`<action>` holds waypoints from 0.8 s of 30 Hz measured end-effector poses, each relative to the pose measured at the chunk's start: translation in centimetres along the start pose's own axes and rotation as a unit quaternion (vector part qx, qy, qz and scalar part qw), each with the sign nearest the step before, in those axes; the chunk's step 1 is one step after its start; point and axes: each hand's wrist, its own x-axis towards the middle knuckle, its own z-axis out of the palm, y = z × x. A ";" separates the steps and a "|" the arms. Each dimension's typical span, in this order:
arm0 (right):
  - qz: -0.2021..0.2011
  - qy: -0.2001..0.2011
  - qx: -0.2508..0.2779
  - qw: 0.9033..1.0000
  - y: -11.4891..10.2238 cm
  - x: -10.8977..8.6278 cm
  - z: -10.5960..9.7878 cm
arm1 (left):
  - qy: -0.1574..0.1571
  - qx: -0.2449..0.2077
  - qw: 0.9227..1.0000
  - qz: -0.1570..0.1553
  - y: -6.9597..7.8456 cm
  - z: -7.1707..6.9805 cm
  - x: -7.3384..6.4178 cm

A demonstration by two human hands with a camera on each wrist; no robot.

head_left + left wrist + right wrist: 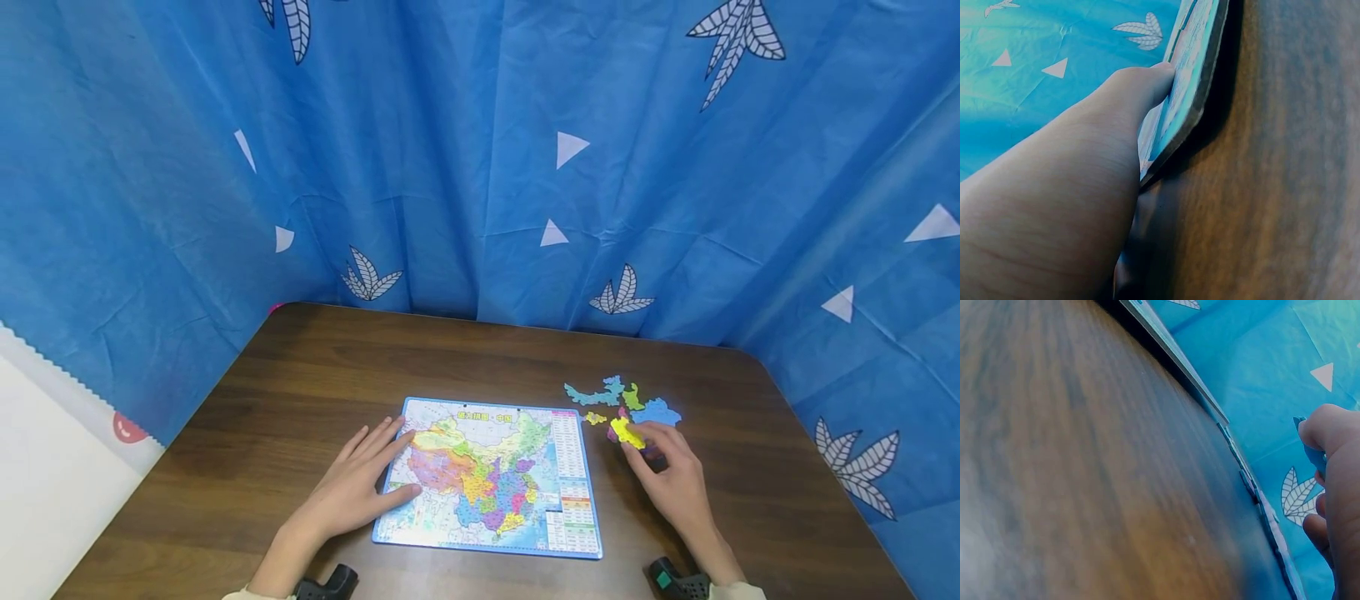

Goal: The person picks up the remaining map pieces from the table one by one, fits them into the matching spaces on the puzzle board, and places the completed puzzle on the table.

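A map puzzle board (570, 533) with a blue border and a colourful map of China lies flat on the table. My left hand (355, 487) rests on its left edge, fingers spread, the thumb touching the lower left part. In the left wrist view the thumb (1141, 87) lies on the board's face. To the right of the board, my right hand (671, 475) pinches a yellow puzzle piece (624, 432) between thumb and fingers. In the right wrist view this puzzle piece (1315, 456) shows mostly its bluish side, raised off the table. Purple puzzle pieces lie partly hidden under that hand.
Beyond the right hand lie more loose pieces: a long teal piece (592, 396), a green piece (633, 397), a blue piece (657, 412) and a small yellow piece (595, 418). A blue patterned curtain (480, 167) hangs around the dark wooden table (315, 367).
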 end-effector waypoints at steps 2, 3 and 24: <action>-0.003 0.000 0.002 1.000 -0.1 0.0 0.0 | 0.000 0.000 1.000 0.002 0.0 0.0 0.0; -0.004 0.000 0.002 1.000 -0.1 0.0 0.0 | 0.000 0.001 1.000 0.001 0.0 0.0 0.0; -0.013 -0.004 0.020 1.000 -0.6 0.0 -0.1 | -0.001 0.002 1.000 -0.007 0.0 0.0 0.0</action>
